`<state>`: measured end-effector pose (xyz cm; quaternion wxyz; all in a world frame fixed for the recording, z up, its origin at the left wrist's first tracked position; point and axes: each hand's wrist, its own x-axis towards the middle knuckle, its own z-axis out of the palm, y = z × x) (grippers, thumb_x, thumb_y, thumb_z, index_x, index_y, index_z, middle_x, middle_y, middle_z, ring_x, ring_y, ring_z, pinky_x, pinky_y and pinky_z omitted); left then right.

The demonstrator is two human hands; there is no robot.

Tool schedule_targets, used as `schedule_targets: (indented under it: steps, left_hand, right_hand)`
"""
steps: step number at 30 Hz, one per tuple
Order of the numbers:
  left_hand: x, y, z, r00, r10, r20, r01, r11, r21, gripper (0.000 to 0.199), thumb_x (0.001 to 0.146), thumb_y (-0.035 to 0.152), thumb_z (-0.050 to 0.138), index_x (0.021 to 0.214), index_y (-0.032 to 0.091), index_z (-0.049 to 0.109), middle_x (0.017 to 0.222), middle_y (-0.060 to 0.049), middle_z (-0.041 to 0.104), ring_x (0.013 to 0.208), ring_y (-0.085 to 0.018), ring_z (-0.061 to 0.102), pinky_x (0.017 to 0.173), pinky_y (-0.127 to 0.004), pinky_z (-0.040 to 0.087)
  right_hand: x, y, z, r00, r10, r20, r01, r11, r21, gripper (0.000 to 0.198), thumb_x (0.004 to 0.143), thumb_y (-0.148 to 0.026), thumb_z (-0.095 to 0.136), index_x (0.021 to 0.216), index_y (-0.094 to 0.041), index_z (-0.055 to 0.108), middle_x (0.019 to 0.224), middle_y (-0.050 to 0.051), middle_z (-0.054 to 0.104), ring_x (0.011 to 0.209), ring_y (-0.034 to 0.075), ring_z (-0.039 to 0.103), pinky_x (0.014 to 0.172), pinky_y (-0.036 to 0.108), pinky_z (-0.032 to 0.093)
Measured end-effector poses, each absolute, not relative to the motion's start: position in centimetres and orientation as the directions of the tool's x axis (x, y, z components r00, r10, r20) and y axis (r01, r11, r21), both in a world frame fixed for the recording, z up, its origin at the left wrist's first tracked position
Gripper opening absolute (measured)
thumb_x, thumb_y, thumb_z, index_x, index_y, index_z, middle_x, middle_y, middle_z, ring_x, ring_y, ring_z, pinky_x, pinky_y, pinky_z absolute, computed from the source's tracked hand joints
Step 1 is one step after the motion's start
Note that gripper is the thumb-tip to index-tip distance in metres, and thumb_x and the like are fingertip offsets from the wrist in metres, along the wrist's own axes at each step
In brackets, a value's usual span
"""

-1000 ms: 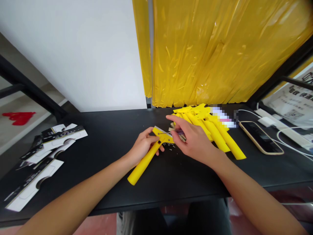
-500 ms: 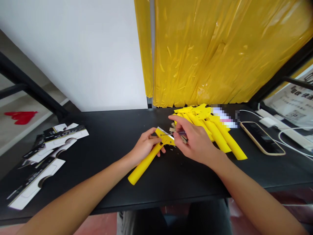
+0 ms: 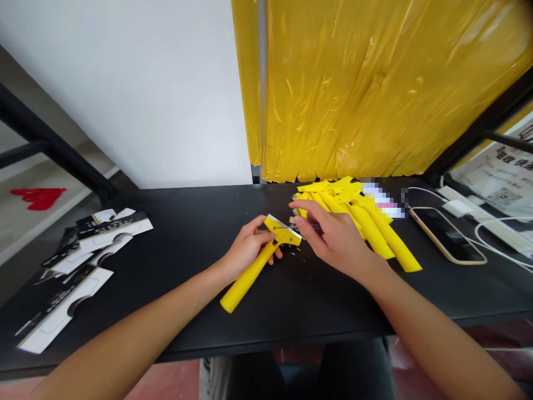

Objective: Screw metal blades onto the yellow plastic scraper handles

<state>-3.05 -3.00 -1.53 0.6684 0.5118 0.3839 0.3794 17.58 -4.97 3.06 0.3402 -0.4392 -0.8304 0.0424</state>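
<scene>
My left hand (image 3: 245, 249) is closed around the neck of a yellow scraper (image 3: 244, 283), whose round handle points down toward the table's front edge. Its wide head, with a white strip along the far edge, faces up and to the right. My right hand (image 3: 339, 236) grips a screwdriver (image 3: 287, 227), its handle mostly hidden by the fingers. The thin shaft reaches left to a screw in the scraper's head. A second screw (image 3: 290, 239) shows in the head. Several small screws (image 3: 293, 254) lie on the table just beneath.
A pile of yellow scrapers (image 3: 372, 233) lies behind my right hand. Farther right are a phone (image 3: 447, 233), white cables and a power strip (image 3: 491, 219). Black-and-white printed card sleeves (image 3: 66, 311) are stacked at left. Yellow plastic sheeting (image 3: 353, 94) hangs behind the black table (image 3: 187, 322).
My right hand has shifted slightly and its fingers have turned around the screwdriver. More of the scraper's head now shows. My left hand keeps its hold, and the view has moved a little.
</scene>
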Motion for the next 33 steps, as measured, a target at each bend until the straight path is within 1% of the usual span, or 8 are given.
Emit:
schedule_targets:
  steps: [4,7,11,13,17,20,25,33]
  left_hand:
    - [-3.1,-3.0,-1.5,0.433,0.892,-0.131,-0.106,0.195,0.975,0.017,0.087,0.024,0.062,0.101,0.018,0.055,0.076,-0.006,0.071,0.065,-0.022,0.071,0.048,-0.025,0.05]
    - [-3.0,-3.0,-1.5,0.418,0.898,-0.134,-0.114,0.198,0.974,0.018,0.085,0.024,0.063,0.1,0.018,0.055,0.076,-0.006,0.07,0.065,-0.022,0.071,0.048,-0.026,0.05]
    - [-3.0,-3.0,-1.5,0.415,0.902,-0.123,-0.114,0.186,0.976,0.019,0.086,0.025,0.063,0.101,0.017,0.056,0.077,-0.006,0.07,0.063,-0.021,0.07,0.048,-0.026,0.05]
    - [-3.0,-3.0,-1.6,0.426,0.896,-0.126,-0.104,0.187,0.977,0.018,0.087,0.025,0.063,0.101,0.017,0.056,0.078,-0.007,0.071,0.064,-0.021,0.071,0.048,-0.026,0.05]
    - [-3.1,-3.0,-1.7,0.436,0.889,-0.138,-0.088,0.195,0.977,0.017,0.087,0.026,0.062,0.1,0.017,0.056,0.074,-0.007,0.071,0.065,-0.022,0.071,0.049,-0.026,0.051]
    - [-3.1,-3.0,-1.8,0.428,0.892,-0.145,-0.091,0.202,0.975,0.016,0.087,0.025,0.062,0.099,0.016,0.055,0.074,-0.008,0.071,0.064,-0.022,0.071,0.049,-0.026,0.051]
    - [-3.2,-3.0,-0.9,0.393,0.9,-0.187,-0.102,0.245,0.964,0.016,0.086,0.023,0.062,0.097,0.016,0.054,0.067,-0.007,0.07,0.056,-0.02,0.067,0.047,-0.026,0.049]
    - [-3.9,-3.0,1.7,0.243,0.958,-0.15,-0.189,0.198,0.962,0.02,0.083,0.022,0.069,0.095,0.017,0.053,0.074,-0.005,0.069,0.056,-0.016,0.066,0.045,-0.024,0.048]
  right_hand:
    - [17.5,-4.9,2.9,-0.389,0.72,0.575,0.658,0.654,-0.375,0.044,0.096,-0.023,0.048,0.14,-0.021,0.046,0.092,0.004,0.068,0.076,0.018,0.064,0.068,0.031,0.048]
    - [17.4,-5.0,3.0,-0.431,0.691,0.58,0.642,0.687,-0.34,0.042,0.097,-0.025,0.048,0.139,-0.021,0.047,0.102,0.008,0.069,0.085,0.02,0.065,0.074,0.033,0.051]
    - [17.6,-5.0,3.0,-0.44,0.727,0.527,0.672,0.656,-0.344,0.036,0.102,-0.035,0.046,0.135,-0.02,0.051,0.088,0.004,0.069,0.069,0.017,0.064,0.063,0.03,0.048]
    - [17.6,-4.9,3.0,-0.426,0.739,0.523,0.677,0.643,-0.358,0.036,0.102,-0.032,0.045,0.136,-0.021,0.05,0.084,0.003,0.069,0.065,0.016,0.063,0.06,0.028,0.047]
    - [17.4,-4.9,2.8,-0.422,0.694,0.584,0.646,0.682,-0.343,0.043,0.098,-0.023,0.047,0.141,-0.021,0.046,0.098,0.006,0.071,0.082,0.019,0.067,0.07,0.031,0.052]
    - [17.4,-4.9,2.8,-0.448,0.675,0.586,0.639,0.7,-0.318,0.039,0.098,-0.026,0.048,0.136,-0.021,0.05,0.107,0.008,0.071,0.09,0.021,0.069,0.074,0.033,0.054]
    - [17.7,-4.9,2.8,-0.418,0.702,0.577,0.645,0.677,-0.356,0.029,0.101,-0.03,0.049,0.128,-0.022,0.057,0.104,0.007,0.073,0.086,0.019,0.07,0.071,0.031,0.054]
    - [17.6,-4.9,3.0,-0.418,0.651,0.633,0.619,0.714,-0.326,0.025,0.1,-0.026,0.049,0.123,-0.022,0.059,0.099,0.006,0.07,0.085,0.019,0.067,0.074,0.033,0.053]
